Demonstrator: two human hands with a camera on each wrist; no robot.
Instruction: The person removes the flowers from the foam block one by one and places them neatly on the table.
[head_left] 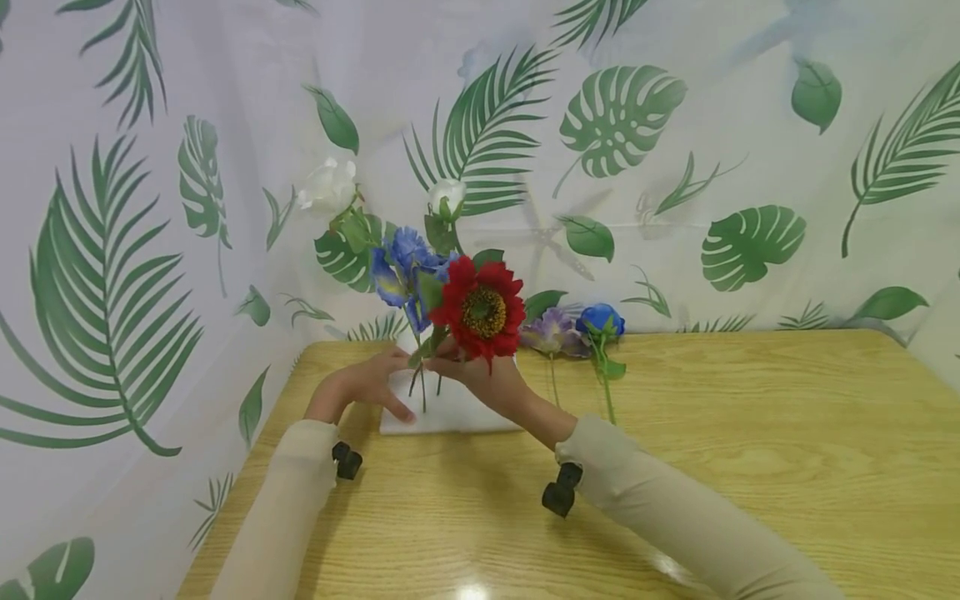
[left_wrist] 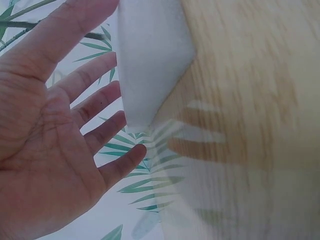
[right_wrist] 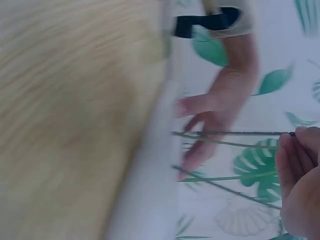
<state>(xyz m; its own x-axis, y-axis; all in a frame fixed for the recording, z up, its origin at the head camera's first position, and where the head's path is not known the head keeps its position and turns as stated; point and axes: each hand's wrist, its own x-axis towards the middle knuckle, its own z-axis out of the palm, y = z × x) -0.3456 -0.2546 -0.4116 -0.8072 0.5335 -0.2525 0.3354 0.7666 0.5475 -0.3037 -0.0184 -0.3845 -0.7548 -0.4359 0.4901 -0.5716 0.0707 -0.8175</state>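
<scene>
One white foam block [head_left: 457, 412] sits at the bench's [head_left: 750, 433] 11 o'clock; in it stand four flowers: two white, one blue, one red; at 12 o'clock lie two more

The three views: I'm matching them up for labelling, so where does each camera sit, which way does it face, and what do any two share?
Head: above, facing forward and down at the table; both sleeves, left hand, right hand gripping the red flower.
Left wrist: beside the open left hand, facing the white foam block.
Right wrist: behind the right hand's fingers, facing the stems.
Shared: the foam block and left hand appear in all views.
</scene>
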